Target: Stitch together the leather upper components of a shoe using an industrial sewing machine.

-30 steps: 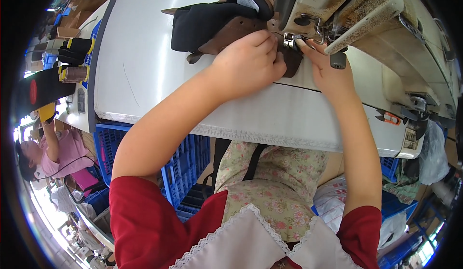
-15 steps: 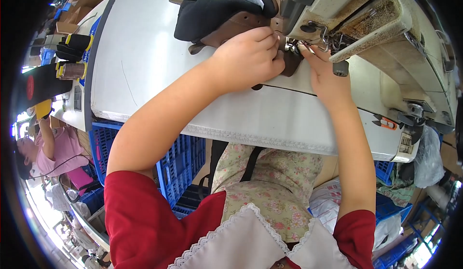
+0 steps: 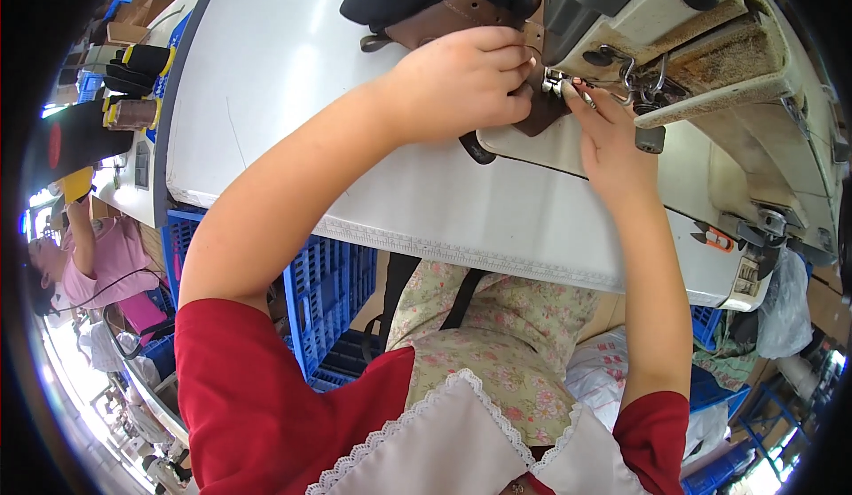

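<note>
White work table (image 3: 293, 96), broad and pale, spanning the upper part of the view. Cream industrial sewing machine (image 3: 710, 43) at upper right, head overhanging the table. Blue plastic crate (image 3: 324, 291) below the table's front edge. Brown and black shoe upper (image 3: 435, 3) lying on the table at upper centre, brown leather part running under the machine's presser foot (image 3: 557, 82), black padded part spread away to the left. Left hand (image 3: 466, 82) curled over the brown leather, fingers clenched on its edge just left of the presser foot, pressing it down. Right hand (image 3: 612, 145) just right of the foot, fingers extended, fingertips (image 3: 577, 94) touching the leather beside the needle area; whether pinching or only steadying, cannot tell. Small orange-handled thread snips (image 3: 714, 239) on the table's right end, well apart from both hands.
</note>
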Motion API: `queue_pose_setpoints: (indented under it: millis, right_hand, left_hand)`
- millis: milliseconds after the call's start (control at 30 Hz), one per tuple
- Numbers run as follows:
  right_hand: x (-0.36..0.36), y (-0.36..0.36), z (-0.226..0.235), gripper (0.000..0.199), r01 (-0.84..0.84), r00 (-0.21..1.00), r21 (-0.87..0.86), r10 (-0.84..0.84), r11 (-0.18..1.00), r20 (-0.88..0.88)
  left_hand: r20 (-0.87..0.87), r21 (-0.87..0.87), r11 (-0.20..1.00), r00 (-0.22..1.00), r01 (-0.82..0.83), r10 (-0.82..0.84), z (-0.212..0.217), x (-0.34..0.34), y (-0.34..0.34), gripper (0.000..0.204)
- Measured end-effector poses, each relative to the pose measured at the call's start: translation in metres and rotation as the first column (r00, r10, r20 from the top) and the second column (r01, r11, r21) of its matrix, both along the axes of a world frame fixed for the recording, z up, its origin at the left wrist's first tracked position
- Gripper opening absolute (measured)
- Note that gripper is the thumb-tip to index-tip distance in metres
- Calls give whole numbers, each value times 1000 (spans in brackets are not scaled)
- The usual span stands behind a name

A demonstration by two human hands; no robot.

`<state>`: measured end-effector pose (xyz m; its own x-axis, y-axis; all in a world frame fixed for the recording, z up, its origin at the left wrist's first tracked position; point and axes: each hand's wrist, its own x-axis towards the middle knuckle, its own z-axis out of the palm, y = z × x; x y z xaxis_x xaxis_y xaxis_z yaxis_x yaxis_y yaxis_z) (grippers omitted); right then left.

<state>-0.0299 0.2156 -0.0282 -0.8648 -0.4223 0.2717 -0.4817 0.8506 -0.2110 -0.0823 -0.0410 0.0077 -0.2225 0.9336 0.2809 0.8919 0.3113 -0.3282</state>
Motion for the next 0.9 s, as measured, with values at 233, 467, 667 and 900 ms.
queue_pose_setpoints:
  millis: [233, 467, 667, 900]
  right_hand:
    - [4, -5, 4, 45, 2, 1000, -25, -2, 1000, 13]
    - [0, -5, -11, 35, -42, 997, -74, 37, 996, -75]
    - [-6, -7, -8, 29, -126, 973, -157, 91, 980, -214]
    - [-3, -5, -6, 29, -83, 985, -66, 71, 994, -157]
  left_hand:
    - [14, 37, 999, 999, 30, -31, 3, -2, 0, 25]
    - [291, 26, 886, 851, -463, 437, 3, 58, 40, 37]
    - [280, 247, 792, 824, -558, 493, -19, 62, 55, 30]
    - [174, 205, 830, 854, -519, 491, -26, 64, 54, 34]
